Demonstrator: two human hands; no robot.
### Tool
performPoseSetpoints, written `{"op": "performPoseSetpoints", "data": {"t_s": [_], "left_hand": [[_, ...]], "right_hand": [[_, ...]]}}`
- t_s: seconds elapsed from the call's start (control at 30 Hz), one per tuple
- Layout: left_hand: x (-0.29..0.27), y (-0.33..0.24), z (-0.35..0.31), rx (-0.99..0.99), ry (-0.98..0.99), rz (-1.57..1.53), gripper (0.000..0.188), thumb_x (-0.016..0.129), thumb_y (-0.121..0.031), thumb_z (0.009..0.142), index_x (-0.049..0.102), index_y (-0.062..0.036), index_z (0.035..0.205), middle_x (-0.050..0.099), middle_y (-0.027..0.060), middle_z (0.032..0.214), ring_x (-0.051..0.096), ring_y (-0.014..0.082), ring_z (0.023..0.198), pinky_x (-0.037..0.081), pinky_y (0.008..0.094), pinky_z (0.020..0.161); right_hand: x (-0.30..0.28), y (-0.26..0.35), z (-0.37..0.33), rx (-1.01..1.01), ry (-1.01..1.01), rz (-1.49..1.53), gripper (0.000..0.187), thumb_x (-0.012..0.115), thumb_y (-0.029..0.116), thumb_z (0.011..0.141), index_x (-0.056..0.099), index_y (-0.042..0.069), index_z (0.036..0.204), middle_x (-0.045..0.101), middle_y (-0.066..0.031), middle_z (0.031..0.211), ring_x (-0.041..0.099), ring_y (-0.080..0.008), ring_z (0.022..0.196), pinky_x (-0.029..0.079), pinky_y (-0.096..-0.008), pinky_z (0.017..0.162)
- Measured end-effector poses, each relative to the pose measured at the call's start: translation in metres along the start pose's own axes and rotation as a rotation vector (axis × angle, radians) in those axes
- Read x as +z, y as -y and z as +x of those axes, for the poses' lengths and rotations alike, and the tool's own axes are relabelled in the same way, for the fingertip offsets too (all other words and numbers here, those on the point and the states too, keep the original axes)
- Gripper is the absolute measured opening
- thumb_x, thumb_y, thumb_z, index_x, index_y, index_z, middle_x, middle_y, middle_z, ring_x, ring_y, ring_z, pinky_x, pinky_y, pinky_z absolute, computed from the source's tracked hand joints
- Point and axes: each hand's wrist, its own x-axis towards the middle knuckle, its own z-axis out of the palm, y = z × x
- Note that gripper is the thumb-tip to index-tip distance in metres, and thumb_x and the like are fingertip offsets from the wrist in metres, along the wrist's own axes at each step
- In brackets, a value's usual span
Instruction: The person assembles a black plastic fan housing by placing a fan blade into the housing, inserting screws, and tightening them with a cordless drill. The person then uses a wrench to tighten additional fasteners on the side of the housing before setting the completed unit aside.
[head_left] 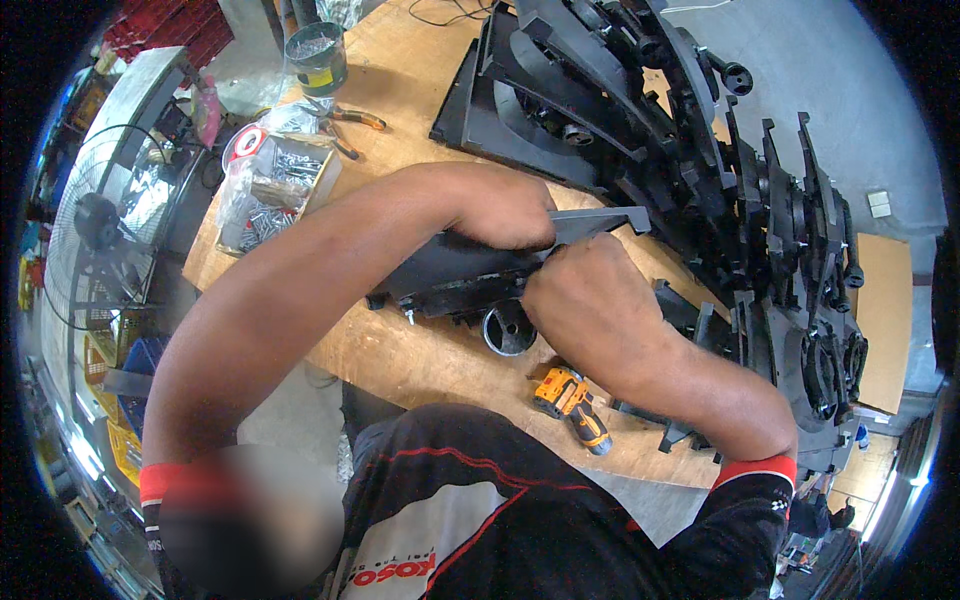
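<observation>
A black plastic panel-like part (440, 268) is tilted up over the wooden table in front of me. My left hand (508, 212) is closed at its far side, by a thin raised edge, the fingertips turned out of sight. Against the near side my right hand (585, 285) is closed too, its knuckles up and its fingers mostly hidden. Below the right hand a round wheel-like piece (509, 330) with a pale rim shows under the part. A small silver screw (409, 316) sticks out at the part's lower left. A yellow and black cordless drill (572, 405) lies near my right forearm.
Many similar black parts (640, 130) stand stacked along the table's right and far side. To the left are a box of loose screws (292, 165), orange-handled pliers (355, 118) and a dark bucket of small hardware (316, 58). A large fan (97, 220) stands beyond the left edge.
</observation>
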Motion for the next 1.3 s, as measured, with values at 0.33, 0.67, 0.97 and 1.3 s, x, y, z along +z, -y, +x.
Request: {"op": "performPoseSetpoints", "data": {"t_s": [0.33,0.67,0.97,1.3], "left_hand": [[-0.002,-0.012,-0.009,-0.07,0.024,-0.105,0.035,0.054,-0.021,0.081,0.067,-0.0009,0.106,0.072,0.0137,0.089,0.066,0.0231,0.077,0.052,0.0384,0.074],[-0.02,0.006,-0.002,-0.083,-0.017,-0.133,0.024,0.057,-0.024,0.077,0.063,-0.0021,0.085,0.061,0.0051,0.068,0.052,0.0159,0.059,0.04,0.0336,0.056],[-0.021,-0.005,-0.008,-0.224,-0.052,-0.112,0.04,0.06,-0.025,0.076,0.066,-0.0001,0.106,0.066,0.0112,0.09,0.061,0.0187,0.075,0.047,0.0318,0.067],[-0.02,-0.008,-0.007,-0.296,-0.019,-0.284,0.042,0.062,-0.025,0.077,0.065,0.0012,0.11,0.064,0.0164,0.105,0.062,0.0223,0.088,0.05,0.0329,0.077]], "right_hand": [[0.06,-0.041,-0.02,0.25,-0.061,0.265,0.021,0.064,0.029,0.081,0.073,0.009,0.08,0.069,-0.0133,0.072,0.07,-0.0303,0.069,0.053,-0.0443,0.06],[0.08,-0.053,-0.02,0.23,-0.269,0.298,0.03,0.067,0.041,0.082,0.069,0.011,0.079,0.066,-0.0104,0.071,0.067,-0.0314,0.069,0.051,-0.0442,0.061],[0.077,-0.047,-0.024,0.267,-0.283,0.321,0.036,0.065,0.043,0.084,0.073,0.01,0.073,0.069,-0.0121,0.07,0.07,-0.0311,0.07,0.055,-0.0435,0.063],[0.102,-0.051,-0.018,0.276,-0.293,0.363,0.042,0.061,0.052,0.085,0.075,0.013,0.076,0.07,-0.0128,0.072,0.07,-0.0317,0.071,0.055,-0.0444,0.064]]}}
